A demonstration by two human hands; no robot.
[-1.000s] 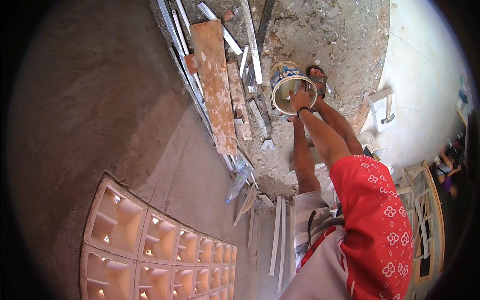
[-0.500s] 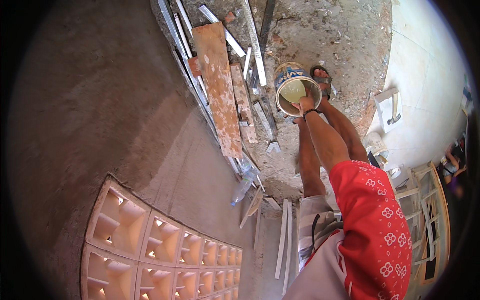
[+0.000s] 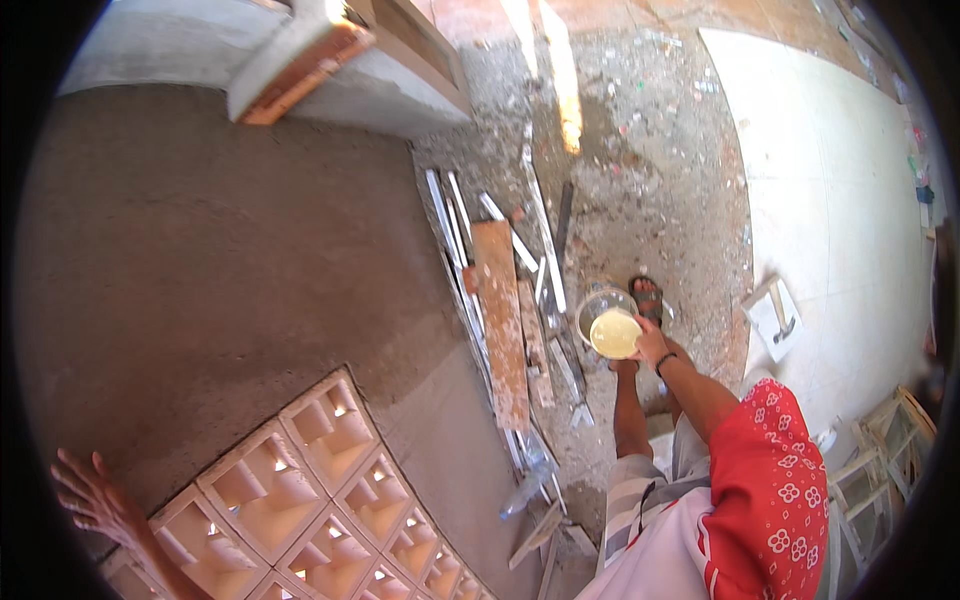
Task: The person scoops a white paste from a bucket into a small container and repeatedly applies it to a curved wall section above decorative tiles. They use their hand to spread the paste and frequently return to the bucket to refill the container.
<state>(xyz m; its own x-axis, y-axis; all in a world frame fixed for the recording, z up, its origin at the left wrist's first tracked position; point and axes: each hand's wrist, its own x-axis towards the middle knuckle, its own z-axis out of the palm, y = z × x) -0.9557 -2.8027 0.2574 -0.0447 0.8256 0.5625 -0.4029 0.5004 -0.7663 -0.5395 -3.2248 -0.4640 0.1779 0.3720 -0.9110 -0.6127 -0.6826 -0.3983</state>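
yellow bowl (image 3: 612, 336) has risen, round face toward the camera

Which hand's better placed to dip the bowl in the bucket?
Right, I'd say: the right hand holds the bowl at the bucket; the left hand is open, far off by the wall.

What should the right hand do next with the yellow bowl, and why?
Probably lift the bowl clear of the bucket, keeping it steady: the right hand holds it by its edge, and seen from above it overlaps the bucket's mouth. I can't tell whether anything is inside, so slow seems safest.
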